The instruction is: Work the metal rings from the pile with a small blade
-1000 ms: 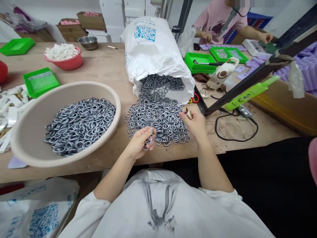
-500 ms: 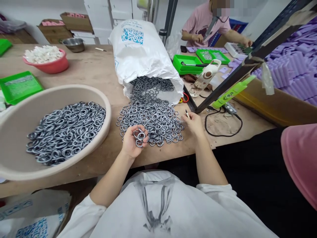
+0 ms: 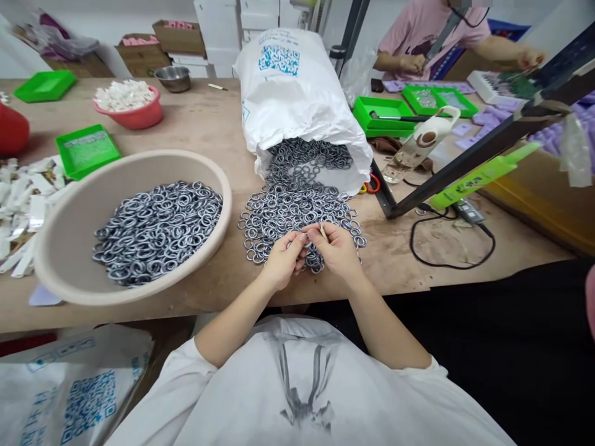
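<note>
Over the front of a loose pile of grey rings (image 3: 297, 210), my two hands meet with fingertips together. My left hand (image 3: 284, 261) is closed, its fingers curled around grey rings that are mostly hidden from view. Pinched in my right hand (image 3: 338, 253) is a small cream-coloured tool (image 3: 323, 231) with a dark tip; only a short piece of it shows. The pile spills from the mouth of a white sack (image 3: 297, 105) lying on the table. To the left stands a wide beige basin (image 3: 60, 260) holding many more of these rings.
Left of the basin lie white pieces (image 3: 28, 217) and a green tray (image 3: 88, 152). A red bowl (image 3: 134, 118) and a metal bowl (image 3: 173, 79) stand behind. On the right are a dark metal post (image 3: 446, 167), a black cable (image 3: 413, 241) and red-handled scissors (image 3: 373, 184). A co-worker (image 3: 423, 43) sits beyond.
My right hand has moved left with the small tool to meet my left hand. The left fingers have closed further over the rings. The view has turned left.
</note>
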Demonstrator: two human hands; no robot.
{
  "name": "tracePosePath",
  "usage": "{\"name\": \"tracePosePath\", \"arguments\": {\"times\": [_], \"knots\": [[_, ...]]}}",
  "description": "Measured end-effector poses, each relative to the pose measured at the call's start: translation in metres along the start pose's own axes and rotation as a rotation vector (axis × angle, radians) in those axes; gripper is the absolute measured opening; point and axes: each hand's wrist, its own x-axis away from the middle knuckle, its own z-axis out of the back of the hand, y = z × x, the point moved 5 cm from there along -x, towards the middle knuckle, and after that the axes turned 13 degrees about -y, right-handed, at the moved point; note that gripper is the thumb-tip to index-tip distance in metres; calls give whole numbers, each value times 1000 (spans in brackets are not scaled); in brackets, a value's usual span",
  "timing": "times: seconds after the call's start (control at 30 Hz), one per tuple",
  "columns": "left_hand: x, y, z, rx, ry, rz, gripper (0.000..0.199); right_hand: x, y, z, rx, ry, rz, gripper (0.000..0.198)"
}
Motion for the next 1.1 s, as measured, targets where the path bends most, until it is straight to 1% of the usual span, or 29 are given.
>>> {"name": "tracePosePath", "arguments": {"times": [0.1,0.13,0.23,0.27,0.3,0.33,0.4,0.47,0.5,0.6,0.73,0.87,1.0,1.03,1.1], "knots": [[2,-1,-2,60,21,55,46,2,-6,0,102,-17,80,37],[3,-1,-3,67,17,71,45,2,-6,0,109,-25,87,38],[5,0,-6,116,11,100,44,-1,1,-5,3,-116,-1,45],[6,0,-6,153,17,103,45,-1,3,-5,-9,-118,-17,47],[6,0,-5,193,26,104,46,0,3,-4,24,-96,-9,48],[7,1,-4,231,35,102,46,2,0,-3,104,-59,19,48],[8,1,-3,283,50,96,46,8,-7,-2,351,-8,86,48],[9,2,-2,297,59,86,46,14,-13,-6,588,-35,113,50],[9,2,-3,296,63,81,46,16,-14,-9,671,-57,112,51],[11,3,-5,279,61,70,47,19,-16,-12,791,-91,114,50],[13,3,-9,257,54,78,48,18,-18,-12,839,-93,138,50],[12,2,-8,237,85,68,45,21,-20,-15,840,-101,146,50],[14,0,-8,223,92,94,38,19,-11,-13,732,-125,114,49],[16,-1,-9,220,68,101,38,15,-7,-7,682,-92,86,50],[20,-5,-11,212,-3,123,41,6,2,12,619,49,-3,52]]}}
